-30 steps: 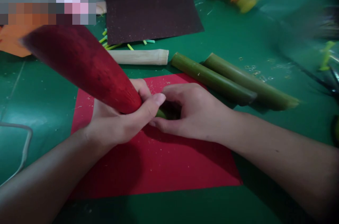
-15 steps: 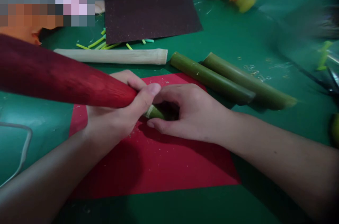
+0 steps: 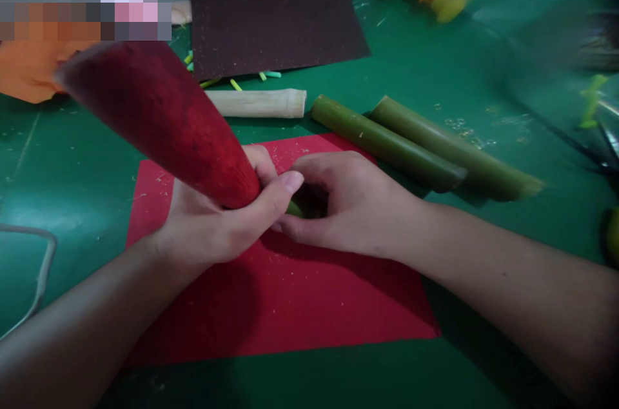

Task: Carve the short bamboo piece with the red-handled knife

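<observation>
Red rod (image 3: pixel 164 122) in left hand (image 3: pixel 222 227) crosses sheet's (image 3: pixel 309 306) edge; right hand (image 3: pixel 355 209) holds green stick (image 3: pixel 300 207).

tbh no txt can be read anywhere here. no labels, brands, nos. or signs can be made out either, & some bits are too blurred or pixelated to be read anyway.

Red cyl (image 3: pixel 167 128) blks L; frt free
</observation>
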`<state>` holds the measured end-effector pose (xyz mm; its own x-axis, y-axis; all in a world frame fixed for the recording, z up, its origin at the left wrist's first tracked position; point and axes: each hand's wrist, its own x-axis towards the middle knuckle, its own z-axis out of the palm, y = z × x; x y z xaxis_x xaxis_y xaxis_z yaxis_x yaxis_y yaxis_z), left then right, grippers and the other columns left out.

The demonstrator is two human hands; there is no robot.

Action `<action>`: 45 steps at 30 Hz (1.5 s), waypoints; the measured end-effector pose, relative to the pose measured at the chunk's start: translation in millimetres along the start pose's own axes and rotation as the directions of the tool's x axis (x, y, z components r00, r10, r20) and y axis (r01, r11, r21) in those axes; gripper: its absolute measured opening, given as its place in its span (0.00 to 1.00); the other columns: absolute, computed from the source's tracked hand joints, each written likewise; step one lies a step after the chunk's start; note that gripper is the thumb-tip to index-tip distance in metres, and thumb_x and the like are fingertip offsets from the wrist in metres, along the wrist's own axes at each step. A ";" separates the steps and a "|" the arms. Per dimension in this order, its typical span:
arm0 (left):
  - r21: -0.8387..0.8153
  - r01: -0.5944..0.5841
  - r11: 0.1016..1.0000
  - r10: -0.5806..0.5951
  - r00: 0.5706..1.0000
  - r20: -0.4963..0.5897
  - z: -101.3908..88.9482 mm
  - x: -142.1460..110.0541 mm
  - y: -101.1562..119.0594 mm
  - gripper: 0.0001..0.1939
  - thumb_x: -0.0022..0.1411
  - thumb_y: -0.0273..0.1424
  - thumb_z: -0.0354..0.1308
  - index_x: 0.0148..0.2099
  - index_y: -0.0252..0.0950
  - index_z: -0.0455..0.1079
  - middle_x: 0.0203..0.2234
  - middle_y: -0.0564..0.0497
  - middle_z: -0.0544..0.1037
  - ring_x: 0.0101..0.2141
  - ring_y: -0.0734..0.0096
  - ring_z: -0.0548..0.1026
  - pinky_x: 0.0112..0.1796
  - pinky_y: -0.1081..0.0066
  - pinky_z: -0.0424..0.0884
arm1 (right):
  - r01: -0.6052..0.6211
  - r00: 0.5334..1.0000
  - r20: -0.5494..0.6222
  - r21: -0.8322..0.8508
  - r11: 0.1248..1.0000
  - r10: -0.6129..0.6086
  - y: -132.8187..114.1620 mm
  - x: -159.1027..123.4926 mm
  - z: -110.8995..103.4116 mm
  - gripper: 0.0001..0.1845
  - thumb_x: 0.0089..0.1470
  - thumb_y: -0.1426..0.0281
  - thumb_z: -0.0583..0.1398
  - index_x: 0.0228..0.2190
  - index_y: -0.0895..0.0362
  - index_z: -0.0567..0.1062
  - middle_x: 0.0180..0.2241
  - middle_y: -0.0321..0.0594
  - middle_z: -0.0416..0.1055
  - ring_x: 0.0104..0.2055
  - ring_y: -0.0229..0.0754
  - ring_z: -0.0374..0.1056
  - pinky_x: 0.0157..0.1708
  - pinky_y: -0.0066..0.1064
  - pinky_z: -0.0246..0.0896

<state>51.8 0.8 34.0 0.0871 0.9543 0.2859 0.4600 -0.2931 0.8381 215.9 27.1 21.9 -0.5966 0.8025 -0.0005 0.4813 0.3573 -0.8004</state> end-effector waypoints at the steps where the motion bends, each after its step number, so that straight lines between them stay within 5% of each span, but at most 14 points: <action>1: 0.000 -0.001 1.000 0.001 1.000 0.005 0.0 0.1 0.2 0.14 0.55 0.25 0.61 0.18 0.36 0.66 0.13 0.57 0.68 0.16 0.82 0.66 0.17 0.80 0.63 | 0.002 1.000 -0.003 0.001 1.000 -0.002 -0.1 0.0 0.1 0.11 0.48 0.65 0.66 0.23 0.58 0.72 0.22 0.31 0.65 0.26 0.32 0.58 0.26 0.28 0.47; 11: -0.031 0.030 0.999 -0.034 0.988 -0.152 0.9 0.4 -6.8 0.13 0.57 0.32 0.65 0.22 0.40 0.69 0.14 0.60 0.70 0.14 0.81 0.65 0.14 0.76 0.60 | -0.017 1.000 0.024 -0.065 0.998 0.018 -1.7 0.0 -1.6 0.12 0.48 0.64 0.66 0.33 0.59 0.79 0.28 0.36 0.72 0.28 0.34 0.59 0.27 0.29 0.47; 26: 0.008 -0.006 1.000 0.007 1.000 -0.028 -0.4 -2.7 -3.7 0.15 0.57 0.28 0.62 0.20 0.37 0.67 0.14 0.57 0.69 0.17 0.82 0.66 0.17 0.79 0.64 | -0.009 1.000 -0.003 -0.030 1.000 0.009 -0.8 -0.1 1.1 0.10 0.47 0.65 0.67 0.26 0.58 0.74 0.24 0.32 0.67 0.27 0.33 0.57 0.27 0.29 0.48; 37: 0.063 -0.071 0.995 0.075 0.995 -0.060 -1.9 1.6 -7.7 0.13 0.57 0.30 0.64 0.21 0.38 0.70 0.16 0.58 0.74 0.17 0.83 0.69 0.16 0.82 0.63 | 0.009 1.000 0.004 -0.076 0.997 -0.009 -1.5 0.2 1.5 0.10 0.47 0.65 0.67 0.30 0.59 0.77 0.26 0.33 0.69 0.28 0.33 0.58 0.28 0.30 0.47; 45: -0.009 -0.045 0.999 0.044 0.996 -0.083 0.3 -1.0 -6.8 0.15 0.56 0.29 0.62 0.19 0.38 0.67 0.13 0.59 0.67 0.15 0.83 0.64 0.15 0.79 0.61 | -0.028 1.000 -0.008 -0.065 0.997 0.027 -0.7 0.7 2.1 0.11 0.46 0.64 0.68 0.29 0.58 0.76 0.25 0.32 0.68 0.27 0.33 0.57 0.27 0.30 0.47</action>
<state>48.9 1.9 27.8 0.0339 0.9322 0.3604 0.4472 -0.3366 0.8286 213.8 26.4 21.2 -0.5781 0.8158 -0.0177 0.5384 0.3651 -0.7595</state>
